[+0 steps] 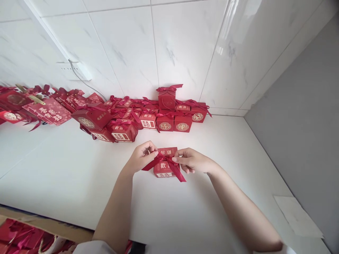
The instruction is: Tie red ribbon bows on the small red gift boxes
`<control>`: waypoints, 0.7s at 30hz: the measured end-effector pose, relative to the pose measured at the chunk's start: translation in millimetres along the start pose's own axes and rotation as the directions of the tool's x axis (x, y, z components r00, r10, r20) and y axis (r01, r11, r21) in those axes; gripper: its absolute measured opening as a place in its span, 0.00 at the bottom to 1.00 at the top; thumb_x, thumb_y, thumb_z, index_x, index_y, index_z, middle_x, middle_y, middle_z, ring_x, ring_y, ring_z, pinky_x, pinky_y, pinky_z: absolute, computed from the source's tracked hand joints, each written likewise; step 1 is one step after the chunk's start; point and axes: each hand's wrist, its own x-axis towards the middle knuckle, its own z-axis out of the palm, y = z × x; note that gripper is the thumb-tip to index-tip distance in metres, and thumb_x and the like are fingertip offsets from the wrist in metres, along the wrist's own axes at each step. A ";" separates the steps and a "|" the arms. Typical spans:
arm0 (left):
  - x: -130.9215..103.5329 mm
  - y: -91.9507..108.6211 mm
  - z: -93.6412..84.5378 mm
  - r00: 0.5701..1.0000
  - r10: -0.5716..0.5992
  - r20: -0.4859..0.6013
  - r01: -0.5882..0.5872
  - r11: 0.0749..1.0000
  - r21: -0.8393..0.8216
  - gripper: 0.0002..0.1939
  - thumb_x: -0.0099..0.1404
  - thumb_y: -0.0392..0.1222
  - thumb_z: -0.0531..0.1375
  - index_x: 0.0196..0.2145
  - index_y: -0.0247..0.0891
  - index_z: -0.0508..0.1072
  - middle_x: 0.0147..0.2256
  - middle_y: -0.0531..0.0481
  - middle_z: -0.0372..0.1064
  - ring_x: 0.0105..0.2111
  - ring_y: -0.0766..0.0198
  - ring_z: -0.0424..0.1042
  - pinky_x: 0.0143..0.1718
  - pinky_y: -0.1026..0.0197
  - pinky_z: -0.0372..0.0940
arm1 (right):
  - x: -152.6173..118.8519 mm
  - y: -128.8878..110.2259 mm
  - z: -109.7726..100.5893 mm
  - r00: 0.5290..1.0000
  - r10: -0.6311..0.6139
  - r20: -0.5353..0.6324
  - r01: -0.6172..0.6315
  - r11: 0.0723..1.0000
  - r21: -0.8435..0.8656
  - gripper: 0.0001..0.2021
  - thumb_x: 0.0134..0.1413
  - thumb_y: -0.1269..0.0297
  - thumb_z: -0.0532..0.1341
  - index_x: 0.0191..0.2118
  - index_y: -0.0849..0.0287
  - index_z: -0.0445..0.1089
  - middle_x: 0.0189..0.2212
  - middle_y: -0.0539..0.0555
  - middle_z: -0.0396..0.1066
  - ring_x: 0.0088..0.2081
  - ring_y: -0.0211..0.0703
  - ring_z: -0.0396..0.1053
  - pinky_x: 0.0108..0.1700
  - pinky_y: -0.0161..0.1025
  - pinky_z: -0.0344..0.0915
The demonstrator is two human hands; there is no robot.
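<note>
A small red box point(160, 169) with pale lettering stands on the white table between my hands. Dark red ribbon point(167, 160) is tied in a bow across its top, with tails hanging to the left and down at the front right. My left hand point(145, 155) pinches the ribbon's loop at the box's upper left, thumb against fingers. On the right side, my right hand point(190, 159) has thumb and forefinger closed on the other part of the bow, its lower fingers curled.
Several red boxes with ribbons point(165, 122) line the tiled wall, some stacked. Red tags point(47, 110) lie at the far left. A white paper point(298, 216) is at the right edge. More red items point(25, 236) fill a cardboard box at lower left.
</note>
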 end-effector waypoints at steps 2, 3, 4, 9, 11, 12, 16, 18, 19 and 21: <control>0.4 -2.9 -0.7 0.999 -0.037 0.012 0.038 0.992 -0.123 0.11 0.62 0.43 0.60 0.31 0.39 0.59 0.33 0.53 0.66 0.32 0.66 0.64 0.36 0.63 0.60 | 1.3 0.6 -2.2 1.000 0.021 0.016 -0.022 0.999 0.045 0.19 0.57 0.46 0.61 0.34 0.60 0.68 0.13 0.45 0.65 0.14 0.31 0.56 0.16 0.31 0.51; 0.6 -3.9 -1.8 0.998 -0.057 0.017 0.059 0.983 -0.173 0.11 0.62 0.44 0.60 0.32 0.40 0.60 0.32 0.54 0.66 0.32 0.67 0.64 0.36 0.63 0.60 | 1.7 0.5 -2.9 1.000 0.025 0.019 -0.026 0.998 0.065 0.19 0.57 0.46 0.60 0.35 0.60 0.68 0.13 0.45 0.66 0.13 0.31 0.56 0.16 0.31 0.51; 0.8 -4.9 -3.2 0.996 -0.081 0.034 0.087 0.974 -0.211 0.11 0.61 0.44 0.60 0.34 0.40 0.60 0.31 0.54 0.65 0.30 0.67 0.64 0.34 0.64 0.59 | 1.9 0.2 -3.3 1.000 0.025 0.019 -0.026 0.996 0.080 0.19 0.57 0.46 0.60 0.36 0.61 0.69 0.13 0.45 0.66 0.13 0.31 0.56 0.15 0.30 0.52; -0.3 -6.0 -10.4 0.978 -0.100 0.182 0.154 0.939 -0.307 0.14 0.60 0.47 0.63 0.40 0.42 0.64 0.29 0.55 0.64 0.28 0.68 0.63 0.30 0.65 0.59 | 1.4 -1.4 -3.3 1.000 0.019 0.001 -0.019 0.997 0.081 0.20 0.56 0.46 0.62 0.36 0.61 0.70 0.13 0.44 0.65 0.14 0.31 0.58 0.15 0.29 0.52; -1.9 -3.9 -11.5 0.971 -0.068 0.230 0.138 0.943 -0.304 0.15 0.61 0.49 0.62 0.42 0.41 0.66 0.35 0.51 0.67 0.33 0.64 0.67 0.35 0.63 0.62 | 1.2 -0.9 -3.6 1.000 0.027 0.001 -0.026 0.997 0.076 0.19 0.55 0.47 0.63 0.37 0.61 0.70 0.13 0.44 0.66 0.14 0.31 0.58 0.15 0.29 0.52; -2.9 -2.9 -11.4 0.966 -0.073 0.247 0.142 0.951 -0.275 0.15 0.61 0.50 0.62 0.43 0.41 0.67 0.38 0.49 0.68 0.35 0.63 0.68 0.36 0.62 0.63 | 1.3 -0.4 -4.0 1.000 0.029 0.003 -0.029 0.997 0.077 0.19 0.55 0.47 0.62 0.38 0.61 0.71 0.13 0.45 0.66 0.14 0.31 0.59 0.15 0.29 0.53; -4.8 -3.1 -7.9 0.974 -0.153 0.168 0.168 0.983 -0.079 0.11 0.62 0.46 0.61 0.40 0.39 0.71 0.32 0.50 0.68 0.29 0.65 0.66 0.30 0.63 0.60 | 2.1 1.4 -5.9 0.999 0.030 0.024 -0.031 0.996 0.081 0.19 0.57 0.47 0.61 0.37 0.60 0.70 0.14 0.46 0.68 0.14 0.32 0.60 0.15 0.29 0.55; -3.5 -5.7 -4.3 0.988 -0.132 0.081 0.136 0.990 -0.047 0.06 0.61 0.43 0.60 0.34 0.37 0.71 0.28 0.52 0.65 0.26 0.66 0.63 0.28 0.64 0.58 | 2.0 0.9 -6.1 0.999 0.026 0.025 -0.028 0.997 0.072 0.18 0.58 0.46 0.60 0.35 0.60 0.70 0.14 0.46 0.68 0.14 0.32 0.60 0.16 0.29 0.56; -2.4 -6.9 -2.1 0.993 -0.110 0.035 0.112 0.992 -0.052 0.05 0.61 0.41 0.60 0.32 0.37 0.70 0.27 0.52 0.64 0.26 0.67 0.63 0.28 0.64 0.58 | 1.7 0.3 -5.9 1.000 0.022 0.022 -0.023 0.998 0.064 0.18 0.58 0.46 0.60 0.34 0.60 0.69 0.14 0.46 0.68 0.14 0.32 0.61 0.16 0.29 0.56; 0.0 -8.3 3.0 0.997 -0.063 -0.050 0.058 0.995 -0.083 0.03 0.60 0.39 0.59 0.31 0.38 0.68 0.28 0.53 0.64 0.26 0.67 0.63 0.28 0.64 0.58 | 1.0 -1.2 -4.9 1.000 0.012 0.014 -0.013 0.999 0.043 0.19 0.59 0.46 0.59 0.33 0.59 0.69 0.14 0.46 0.66 0.15 0.32 0.61 0.17 0.29 0.56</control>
